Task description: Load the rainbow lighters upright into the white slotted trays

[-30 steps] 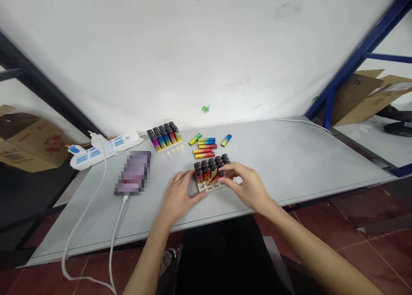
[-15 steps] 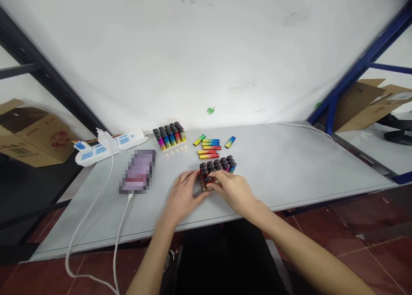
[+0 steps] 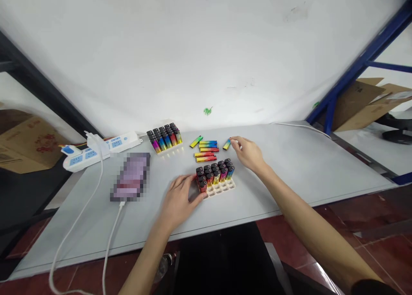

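Observation:
My left hand holds the left end of a pale lighter tray, its thumb at the front corner and its fingers along the side. Multicoloured lighters with black tops stand upright in the tray's back rows. One red lighter stands at the front left, beside several vacant slots. My right hand is at a loose blue-and-yellow lighter lying on the table. Its index fingertip meets or nearly meets the lighter's far end, with thumb and index apart. Several more loose lighters lie left of it.
A second filled lighter tray stands near the wall. To the left are a phone with a white cable and a power strip. Cardboard boxes sit beyond the dark frame; a blue frame borders the right.
My right hand has left the tray's front left, where the red lighter now shows, and moved up and right to the loose blue-and-yellow lighter. My left hand stays on the tray. The view shifted slightly.

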The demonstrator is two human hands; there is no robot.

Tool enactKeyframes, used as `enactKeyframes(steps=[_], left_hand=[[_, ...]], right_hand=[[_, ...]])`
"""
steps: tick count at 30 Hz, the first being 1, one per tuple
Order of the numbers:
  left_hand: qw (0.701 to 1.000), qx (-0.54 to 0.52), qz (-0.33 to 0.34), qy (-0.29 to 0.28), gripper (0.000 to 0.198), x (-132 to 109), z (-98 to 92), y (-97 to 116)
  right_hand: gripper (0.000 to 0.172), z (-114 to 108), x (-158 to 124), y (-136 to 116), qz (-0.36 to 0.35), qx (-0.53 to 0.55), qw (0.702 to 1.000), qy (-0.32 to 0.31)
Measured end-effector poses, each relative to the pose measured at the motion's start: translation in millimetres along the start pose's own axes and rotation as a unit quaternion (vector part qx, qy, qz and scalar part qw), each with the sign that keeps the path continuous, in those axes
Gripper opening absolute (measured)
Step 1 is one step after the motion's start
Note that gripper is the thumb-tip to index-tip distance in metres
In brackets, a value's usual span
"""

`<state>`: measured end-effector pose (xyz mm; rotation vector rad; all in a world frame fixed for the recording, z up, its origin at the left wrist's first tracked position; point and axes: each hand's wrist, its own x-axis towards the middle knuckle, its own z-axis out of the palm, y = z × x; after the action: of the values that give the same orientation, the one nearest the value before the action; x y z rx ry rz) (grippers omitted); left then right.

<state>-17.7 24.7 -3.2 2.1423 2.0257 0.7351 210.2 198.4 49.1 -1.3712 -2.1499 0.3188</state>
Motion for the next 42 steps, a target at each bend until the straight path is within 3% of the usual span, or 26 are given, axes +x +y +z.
enactKeyframes(steps=[2, 6, 10, 14, 18, 21, 25, 31, 34, 42], left_hand=[[1.000, 0.000, -0.004, -0.001, 0.055, 0.8, -0.5, 0.5], [1.000, 0.009, -0.005, 0.001, 0.053, 1.3, -0.6, 1.3], [1.000, 0.013, -0.008, 0.003, 0.051, 0.7, -0.2, 1.1], [1.000, 0.026, -0.013, 0.001, 0.051, -0.7, 1.0, -0.3], [0.999, 0.040, -0.015, -0.002, 0.052, -1.3, 3.1, -2.4], [0.999, 0.051, -0.016, -0.002, 0.052, -1.4, 4.2, -3.2], [0.998, 0.062, -0.022, -0.007, 0.055, -2.0, 3.9, -3.1], [0.998, 0.068, -0.017, 0.000, 0.053, -1.6, 2.9, -2.4], [0.997, 0.078, -0.011, 0.010, 0.052, -1.0, 3.8, -3.1], [0.997, 0.080, -0.008, 0.007, 0.053, -0.7, 4.7, -4.0]], right_hand=[[0.039, 18.7, 11.8, 20.5, -0.003, -0.025, 0.998, -0.052], [0.031, 42.2, 9.2, 38.7, 0.007, -0.066, 0.998, -0.022], [0.018, 40.8, 1.1, 44.1, 0.015, -0.060, 0.998, -0.025], [0.029, 37.1, 1.4, 50.1, 0.019, 0.019, 0.999, -0.025], [0.026, 34.3, 3.4, 47.7, 0.053, 0.125, 0.991, 0.014], [0.024, 30.4, 2.4, 41.0, 0.112, 0.265, 0.957, 0.023], [0.026, 26.3, 1.0, 33.8, 0.149, 0.452, 0.880, 0.012], [0.049, 21.1, 5.8, 33.4, 0.257, 0.566, 0.784, -0.004], [0.044, 17.6, 7.4, 33.8, 0.281, 0.581, 0.764, 0.005], [0.043, 17.2, 7.3, 33.4, 0.274, 0.589, 0.760, 0.020]])
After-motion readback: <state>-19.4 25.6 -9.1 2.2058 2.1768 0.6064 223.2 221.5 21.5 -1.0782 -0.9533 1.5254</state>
